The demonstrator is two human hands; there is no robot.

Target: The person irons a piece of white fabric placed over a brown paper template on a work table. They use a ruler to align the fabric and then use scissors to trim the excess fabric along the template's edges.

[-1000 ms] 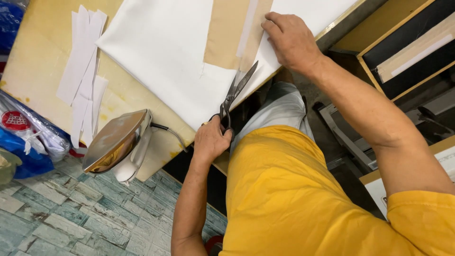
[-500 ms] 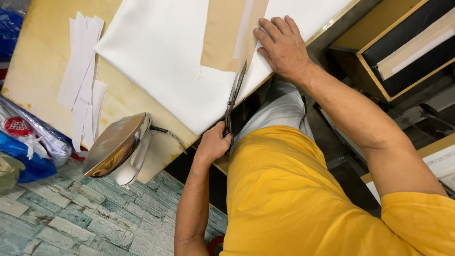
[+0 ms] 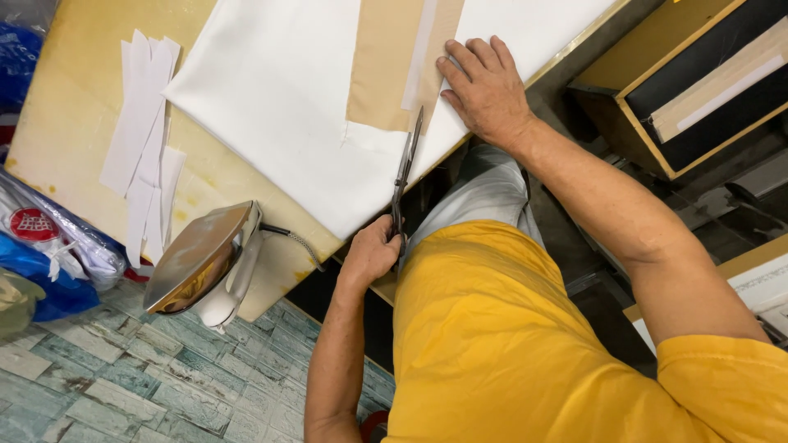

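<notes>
My left hand (image 3: 371, 253) grips the scissors (image 3: 404, 174) by the handles, blades nearly shut over the white cloth (image 3: 279, 107). My right hand (image 3: 486, 89) lies flat, pressing the cloth beyond the tips. Far left of my grip: plastic bags (image 3: 49, 246), red round label, cut off at the edge. Handles hidden by fingers.

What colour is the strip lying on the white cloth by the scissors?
Tan strip on the white cloth; head view.

Bright, even light; sharp picture, faint shadows, slight edge distortion.
</notes>
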